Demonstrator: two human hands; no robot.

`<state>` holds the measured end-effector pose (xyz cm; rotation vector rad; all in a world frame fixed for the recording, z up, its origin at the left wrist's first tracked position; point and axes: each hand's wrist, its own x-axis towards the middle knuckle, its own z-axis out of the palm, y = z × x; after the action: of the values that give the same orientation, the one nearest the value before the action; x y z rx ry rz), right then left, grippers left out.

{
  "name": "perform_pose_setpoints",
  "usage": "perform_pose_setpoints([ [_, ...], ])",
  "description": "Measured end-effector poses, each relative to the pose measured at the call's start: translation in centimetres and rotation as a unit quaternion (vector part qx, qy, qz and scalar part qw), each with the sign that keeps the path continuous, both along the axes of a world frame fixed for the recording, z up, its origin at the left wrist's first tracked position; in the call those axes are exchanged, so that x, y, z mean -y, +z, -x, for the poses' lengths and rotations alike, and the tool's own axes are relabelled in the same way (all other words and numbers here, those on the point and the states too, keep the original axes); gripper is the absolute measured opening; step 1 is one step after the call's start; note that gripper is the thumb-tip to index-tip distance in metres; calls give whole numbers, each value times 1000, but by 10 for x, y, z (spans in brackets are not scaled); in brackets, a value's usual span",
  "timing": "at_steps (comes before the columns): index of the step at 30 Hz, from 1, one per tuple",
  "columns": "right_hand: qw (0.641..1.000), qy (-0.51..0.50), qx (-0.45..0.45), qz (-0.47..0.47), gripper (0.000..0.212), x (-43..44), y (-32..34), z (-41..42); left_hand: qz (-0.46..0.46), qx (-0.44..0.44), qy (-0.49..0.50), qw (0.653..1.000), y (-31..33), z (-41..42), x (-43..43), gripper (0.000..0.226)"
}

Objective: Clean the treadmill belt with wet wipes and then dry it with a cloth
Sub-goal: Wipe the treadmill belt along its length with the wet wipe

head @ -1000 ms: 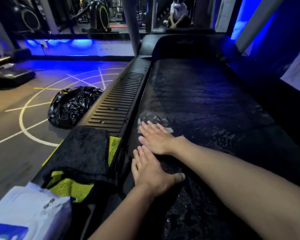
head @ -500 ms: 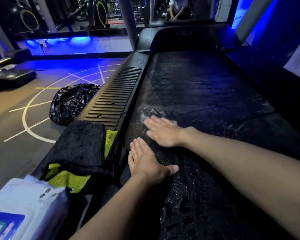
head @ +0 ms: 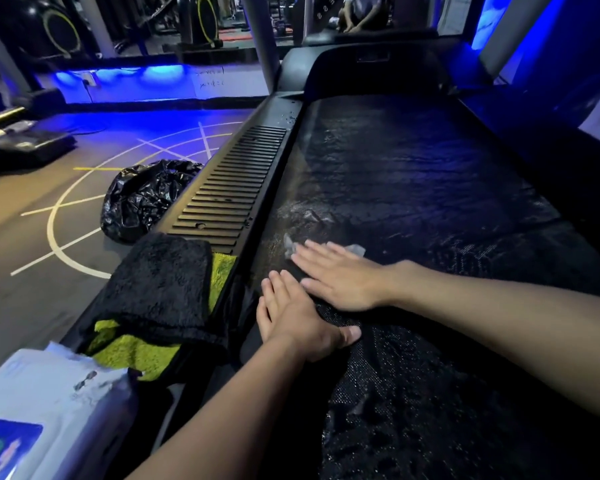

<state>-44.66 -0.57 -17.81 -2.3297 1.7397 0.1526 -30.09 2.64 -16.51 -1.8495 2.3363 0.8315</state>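
Wipe point(head: 356, 250): under your right hand point(head: 340, 277), on belt point(head: 413, 174) by side rail point(head: 222, 202).
Grip: both hands flat, fingers straight; left hand point(head: 291, 318) braces.
Technique: press evenly, overlap your strokes.
Cloth point(head: 160, 278): on side rail.

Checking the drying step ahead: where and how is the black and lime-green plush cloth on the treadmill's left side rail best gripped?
Pinch the black and lime-green plush cloth at its black top fold, coming down from the right. It lies bunched in layers on the ribbed black side rail, so that raised fold likely offers most to hold. The left hand rests nearest.
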Motion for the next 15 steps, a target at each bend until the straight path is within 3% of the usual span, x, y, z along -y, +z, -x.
perform_pose_setpoints([
  [1,1000,12,3,7,61,-1,1,8,-4,12,1,1000,1,1,0,141],
  [5,992,-123,-7,1,65,20,7,33,-20,50,-1,999,4,6,-1,137],
  [9,1000,9,2,-5,63,-17,-3,19,-32,88,-3,996,6,11,1,134],
  [10,1000,12,9,-2,63,-16,-2,25,-36,91,-5,995,7,12,1,133],
  [13,994,-109,-3,4,65,5,3,46,-41,89,-10,995,9,12,0,132],
  [15,997,-79,-12,5,68,-4,4,35,-37,91,-8,995,8,11,-1,132],
])
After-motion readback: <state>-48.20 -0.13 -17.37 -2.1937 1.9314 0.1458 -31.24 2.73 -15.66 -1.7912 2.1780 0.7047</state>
